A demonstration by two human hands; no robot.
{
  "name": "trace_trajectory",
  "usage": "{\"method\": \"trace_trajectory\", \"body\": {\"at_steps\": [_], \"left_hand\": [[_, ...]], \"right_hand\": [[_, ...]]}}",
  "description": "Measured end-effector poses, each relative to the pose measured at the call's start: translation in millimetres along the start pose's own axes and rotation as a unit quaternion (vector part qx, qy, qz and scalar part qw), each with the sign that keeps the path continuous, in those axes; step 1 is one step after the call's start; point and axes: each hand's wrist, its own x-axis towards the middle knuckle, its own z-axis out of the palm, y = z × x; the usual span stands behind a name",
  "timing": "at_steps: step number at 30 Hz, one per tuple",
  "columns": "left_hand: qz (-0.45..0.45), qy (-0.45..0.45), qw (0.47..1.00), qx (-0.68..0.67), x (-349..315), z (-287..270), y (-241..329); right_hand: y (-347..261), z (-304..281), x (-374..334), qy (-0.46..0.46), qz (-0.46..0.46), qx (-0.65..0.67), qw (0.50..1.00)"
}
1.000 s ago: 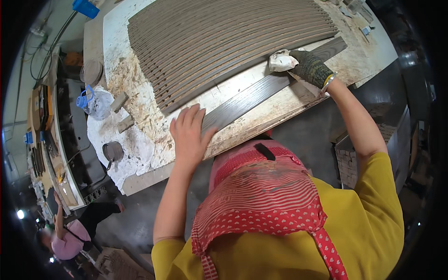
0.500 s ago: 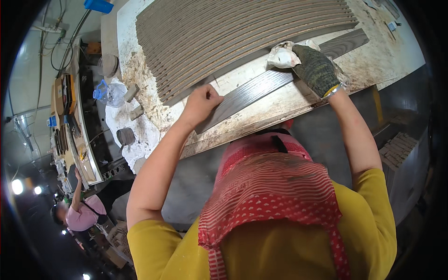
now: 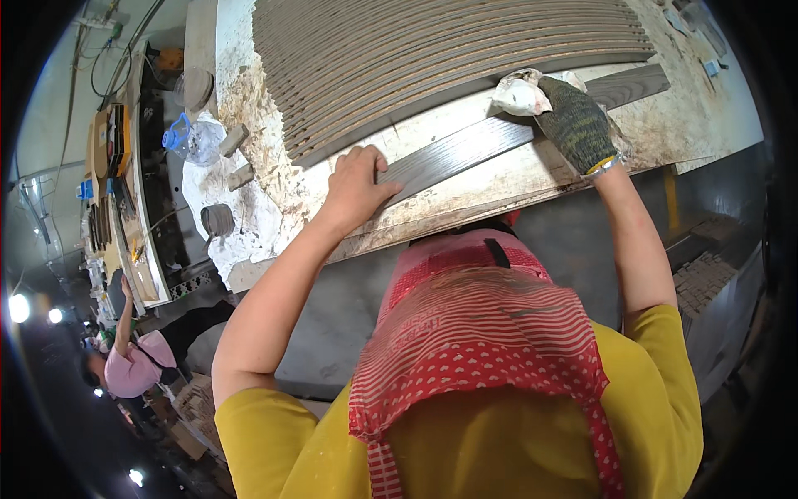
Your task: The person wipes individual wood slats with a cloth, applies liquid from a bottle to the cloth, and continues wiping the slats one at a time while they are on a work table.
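A long, flat grey wood-grain board (image 3: 461, 154) lies at a slant on the table, its right end higher up. My bare left hand (image 3: 357, 187) grips the board's left end, thumb on the near edge and fingers curled at the far edge. My right hand (image 3: 575, 125), in a dark knitted glove, is closed on a crumpled white rag (image 3: 522, 93) and presses it on the board right of its middle. The glove and rag hide that part of the board. The board's surface shines between my hands.
Close beyond the board lies a wide row of similar grey strips (image 3: 449, 58) side by side. At the left of the stained table (image 3: 332, 245) are a clear plastic jug (image 3: 199, 141), small blocks (image 3: 234, 140) and a round tin (image 3: 218, 219). Another person (image 3: 137, 362) works at far left.
My left hand has shifted from a loosely closed pose near the board's end to gripping that end. The rag and right hand stay about the same place on the board; the whole view has shifted slightly.
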Motion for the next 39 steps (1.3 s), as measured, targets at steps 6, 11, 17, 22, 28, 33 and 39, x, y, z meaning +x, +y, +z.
{"method": "trace_trajectory", "body": {"at_steps": [6,11,17,22,28,33,39], "left_hand": [[0.032,0.000,0.999,-0.031,27.5,16.8,41.0],[0.033,-0.004,0.997,-0.069,3.1,0.4,8.1],[0.080,0.160,0.977,0.114,-33.7,29.0,-18.5],[0.080,0.164,0.976,0.119,-34.7,35.3,-28.5],[0.099,0.167,0.975,0.109,-31.1,31.6,-22.7],[0.115,0.154,0.977,0.096,-31.9,32.0,-29.7],[0.132,0.159,0.977,-0.054,-32.6,28.6,-41.6]], "right_hand": [[-23.6,-18.6,3.4,-0.025,0.014,-0.002,1.000],[-18.8,-14.8,2.1,-0.024,0.027,-0.021,0.999],[-126.3,32.8,-33.8,-0.038,-0.147,0.038,0.988],[-133.6,37.4,-50.7,0.028,-0.226,0.025,0.973],[-111.6,25.9,-52.6,-0.017,-0.102,0.018,0.994],[-130.5,39.8,-59.2,-0.023,-0.133,-0.019,0.991],[-100.6,11.6,-37.9,-0.027,0.002,-0.030,0.999]]}}
